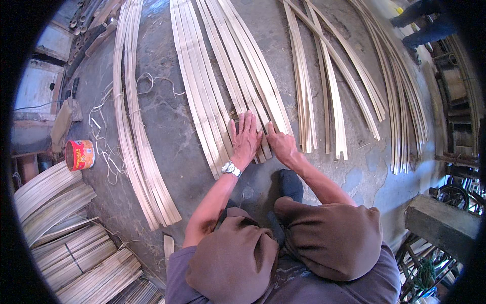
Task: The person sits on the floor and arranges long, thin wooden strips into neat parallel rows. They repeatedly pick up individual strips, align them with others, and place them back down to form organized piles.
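Head view: L hand lies flat, fingers out, on the strips; R hand is curled by their near ends, can't tell if it's pinching one; an uneven push could skew or overlap them, b/c from where I stand I see no tie on this lot. They're long, thin, pale tan w/ faint darker marks; in rows on the grey floor.

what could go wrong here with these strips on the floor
The left hand and right hand are bare on the pale strips, so a rough edge might nick them. These strips look unbound near the hands, so a push could knock them askew. To the right, a slanting strip crosses others and might snag.
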`<state>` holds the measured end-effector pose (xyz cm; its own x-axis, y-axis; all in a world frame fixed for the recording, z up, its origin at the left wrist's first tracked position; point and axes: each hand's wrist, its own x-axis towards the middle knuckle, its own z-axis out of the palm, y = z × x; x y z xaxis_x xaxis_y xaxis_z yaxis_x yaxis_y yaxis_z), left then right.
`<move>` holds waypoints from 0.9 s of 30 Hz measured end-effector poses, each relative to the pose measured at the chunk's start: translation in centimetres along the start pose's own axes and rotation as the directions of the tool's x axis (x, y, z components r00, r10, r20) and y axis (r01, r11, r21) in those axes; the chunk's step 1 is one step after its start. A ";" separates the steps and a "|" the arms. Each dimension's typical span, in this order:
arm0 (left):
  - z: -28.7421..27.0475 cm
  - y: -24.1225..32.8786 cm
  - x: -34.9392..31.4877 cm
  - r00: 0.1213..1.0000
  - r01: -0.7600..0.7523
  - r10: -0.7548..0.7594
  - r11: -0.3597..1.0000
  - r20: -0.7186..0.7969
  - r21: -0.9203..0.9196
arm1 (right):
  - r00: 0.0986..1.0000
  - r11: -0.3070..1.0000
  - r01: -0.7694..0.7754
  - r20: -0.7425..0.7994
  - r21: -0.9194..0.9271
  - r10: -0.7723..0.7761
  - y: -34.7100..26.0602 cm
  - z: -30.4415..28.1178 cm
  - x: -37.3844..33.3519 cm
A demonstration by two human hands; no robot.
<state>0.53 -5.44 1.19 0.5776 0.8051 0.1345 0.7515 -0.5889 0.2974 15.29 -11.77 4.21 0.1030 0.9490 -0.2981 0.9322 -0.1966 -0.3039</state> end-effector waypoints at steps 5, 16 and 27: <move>0.5 0.1 -0.4 1.000 0.011 -0.012 0.995 -0.013 -0.103 | 1.000 1.000 -0.008 0.006 -0.014 0.008 -0.2 0.5 0.2; -0.7 0.5 -0.4 0.999 -0.024 0.022 0.997 -0.029 -0.079 | 0.995 0.978 0.005 -0.094 0.209 0.015 -0.2 -1.5 -1.7; 0.6 0.2 -0.5 0.999 -0.014 0.019 0.986 0.029 -0.167 | 0.995 0.989 -0.072 0.082 0.128 0.062 -0.3 -2.8 -0.7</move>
<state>0.63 -5.98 0.66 0.6009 0.7914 0.1124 0.6798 -0.5799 0.4490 15.93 -11.63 7.07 0.1319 0.9114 -0.3899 0.8703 -0.2947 -0.3945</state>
